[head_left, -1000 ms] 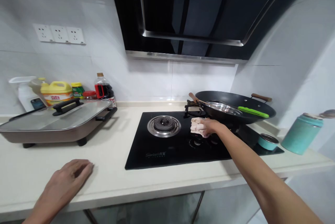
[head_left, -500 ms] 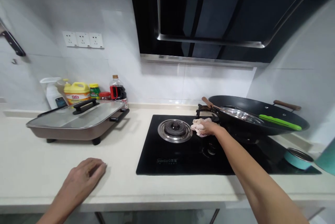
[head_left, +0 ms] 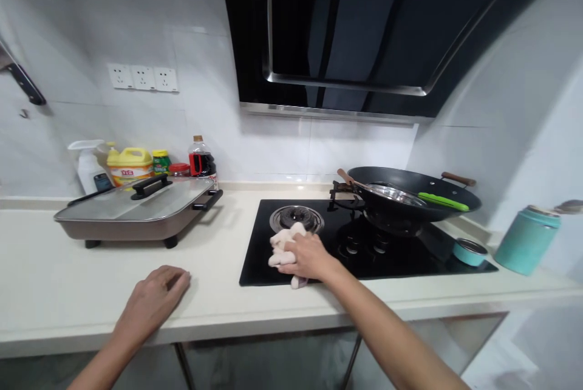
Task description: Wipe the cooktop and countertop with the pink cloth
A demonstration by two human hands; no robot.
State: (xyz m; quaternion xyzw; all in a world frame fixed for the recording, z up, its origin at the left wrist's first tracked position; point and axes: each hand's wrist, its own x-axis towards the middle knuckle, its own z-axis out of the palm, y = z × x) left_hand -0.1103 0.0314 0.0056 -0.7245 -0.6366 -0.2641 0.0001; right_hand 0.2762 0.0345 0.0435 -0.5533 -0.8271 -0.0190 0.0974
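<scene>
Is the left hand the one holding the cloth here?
No: the right hand grips the cloth over the black cooktop, while the left hand rests on the counter.

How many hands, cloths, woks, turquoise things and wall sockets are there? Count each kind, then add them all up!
Left hand and right hand: 2
Cloth: 1
Wok: 1
Turquoise canister and turquoise cup: 2
Wall sockets: 3
Total: 9

1 cloth, 1 wok, 2 knobs and 3 sockets are visible.
</scene>
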